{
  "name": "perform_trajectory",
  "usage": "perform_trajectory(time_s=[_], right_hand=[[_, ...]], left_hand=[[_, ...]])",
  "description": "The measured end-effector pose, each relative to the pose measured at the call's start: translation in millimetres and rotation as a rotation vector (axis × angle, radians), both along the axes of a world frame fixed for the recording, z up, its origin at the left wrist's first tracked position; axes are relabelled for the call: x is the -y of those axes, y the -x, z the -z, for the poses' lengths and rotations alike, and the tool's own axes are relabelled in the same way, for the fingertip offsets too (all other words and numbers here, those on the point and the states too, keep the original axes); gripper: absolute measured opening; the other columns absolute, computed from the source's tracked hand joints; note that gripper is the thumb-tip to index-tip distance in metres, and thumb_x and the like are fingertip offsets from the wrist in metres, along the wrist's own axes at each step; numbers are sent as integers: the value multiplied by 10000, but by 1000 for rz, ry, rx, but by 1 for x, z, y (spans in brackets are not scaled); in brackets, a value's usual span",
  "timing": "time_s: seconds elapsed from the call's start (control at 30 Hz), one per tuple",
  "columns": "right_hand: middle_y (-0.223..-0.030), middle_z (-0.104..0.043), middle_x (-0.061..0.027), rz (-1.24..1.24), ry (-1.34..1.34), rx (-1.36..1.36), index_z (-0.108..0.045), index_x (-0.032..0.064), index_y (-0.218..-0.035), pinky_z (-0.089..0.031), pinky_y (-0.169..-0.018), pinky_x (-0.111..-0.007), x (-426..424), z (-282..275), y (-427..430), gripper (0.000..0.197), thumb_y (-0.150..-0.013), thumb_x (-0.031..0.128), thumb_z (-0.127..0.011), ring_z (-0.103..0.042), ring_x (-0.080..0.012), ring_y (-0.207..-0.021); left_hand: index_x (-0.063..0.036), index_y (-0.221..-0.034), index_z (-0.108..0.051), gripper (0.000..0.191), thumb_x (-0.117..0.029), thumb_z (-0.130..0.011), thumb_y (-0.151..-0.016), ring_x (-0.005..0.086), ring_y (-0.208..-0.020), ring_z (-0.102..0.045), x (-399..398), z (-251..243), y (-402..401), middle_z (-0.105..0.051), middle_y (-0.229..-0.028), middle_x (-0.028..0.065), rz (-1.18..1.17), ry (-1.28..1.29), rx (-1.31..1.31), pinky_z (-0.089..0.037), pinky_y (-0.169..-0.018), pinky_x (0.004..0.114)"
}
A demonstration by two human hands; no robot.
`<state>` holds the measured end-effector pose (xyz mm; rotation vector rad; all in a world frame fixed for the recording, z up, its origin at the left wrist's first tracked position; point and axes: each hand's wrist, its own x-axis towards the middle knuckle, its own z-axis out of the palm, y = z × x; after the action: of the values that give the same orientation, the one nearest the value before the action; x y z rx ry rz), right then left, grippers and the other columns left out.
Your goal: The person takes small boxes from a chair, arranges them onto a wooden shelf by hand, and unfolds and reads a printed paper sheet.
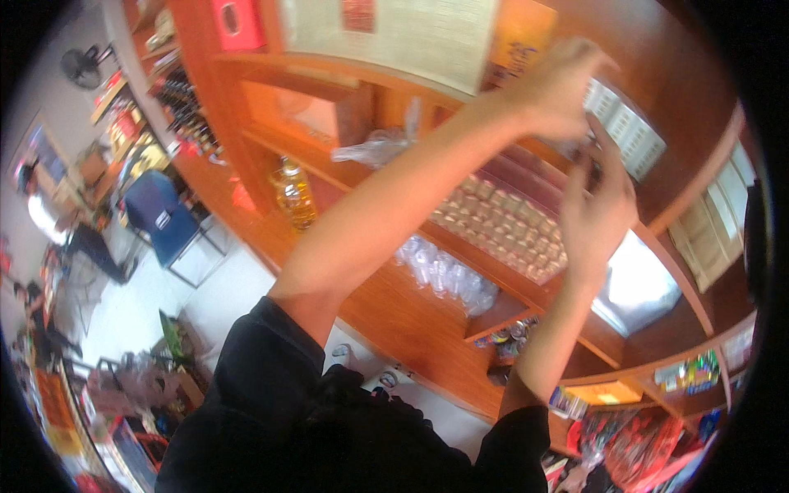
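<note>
Both my hands are raised to an upper shelf of a wooden shelving unit (pixel 505 289). My left hand (pixel 564 89) is blurred and bent at the wrist beside a stack of small white boxes (pixel 625 129). The boxes seem to be in clear wrap. Just below, my right hand (pixel 598 209) points its fingertips up towards the left hand. Something small and dark may lie between the fingers, but blur hides it, and I cannot tell what either hand grips. Under my forearms, rows of small gold-coloured pieces (pixel 502 225) fill a compartment.
A bottle of yellow liquid (pixel 296 194) and clear plastic-looking cups (pixel 447 274) stand lower. A crumpled clear bag (pixel 376 148) hangs over a shelf edge. An orange box (pixel 521 37) is above. At left are a blue chair (pixel 160 212) and another person (pixel 49 212).
</note>
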<state>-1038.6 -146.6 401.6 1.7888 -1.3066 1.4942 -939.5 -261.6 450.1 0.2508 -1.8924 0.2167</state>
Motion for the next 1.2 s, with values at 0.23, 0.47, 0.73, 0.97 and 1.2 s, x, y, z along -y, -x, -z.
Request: perform_trajectory(time_s=[0.23, 0.47, 0.73, 0.97, 1.2], right_hand=[[-991, -680, -118, -78, -13, -56, -685, 18, -957, -486, -818, -367, -1, 13, 18, 247, -800, 3, -494, -639, -262, -943], [-900, -663, -115, -108, 107, 333, -668, -31, -976, -487, -674, -262, 13, 39, 0, 239, -873, 64, -474, -594, -160, -761], [-865, -584, -97, -839, -517, 286, -592, -5, -858, -467, -685, -306, -14, 142, -326, 191, -895, 162, -508, -556, -215, -756], [-1070, -624, -194, -1112, -1550, -715, -479, 54, -1282, -468, -838, -371, -46, 275, -516, 449, -879, 226, -581, -611, -286, -970], [-956, -659, -174, -925, -1466, -938, -498, 66, -1265, -478, -812, -380, -23, 301, -579, 472, -859, 284, -599, -632, -295, -907]], left_hand=[[-41, -1001, -597, 263, -55, -646, -743, 217, -930, -577, -153, 54, -144, -599, -989, 96, 126, -459, -17, -463, -813, 322], [-28, -832, -602, 245, -225, -494, -929, 231, -682, -615, -292, 57, -258, -635, -805, 109, 204, -331, -389, -494, -638, 321], [-134, -936, -603, 108, -146, -652, -841, 166, -653, -583, -363, 67, -366, -613, -773, 20, -101, 81, -820, -481, -564, 289], [-171, -946, -608, 161, -108, -665, -810, 164, -657, -592, -441, 73, -511, -620, -780, 5, -472, 229, -626, -475, -573, 294], [-206, -963, -614, 180, -112, -657, -816, 170, -663, -605, -504, 63, -579, -629, -786, -3, -766, 322, -556, -469, -589, 308]])
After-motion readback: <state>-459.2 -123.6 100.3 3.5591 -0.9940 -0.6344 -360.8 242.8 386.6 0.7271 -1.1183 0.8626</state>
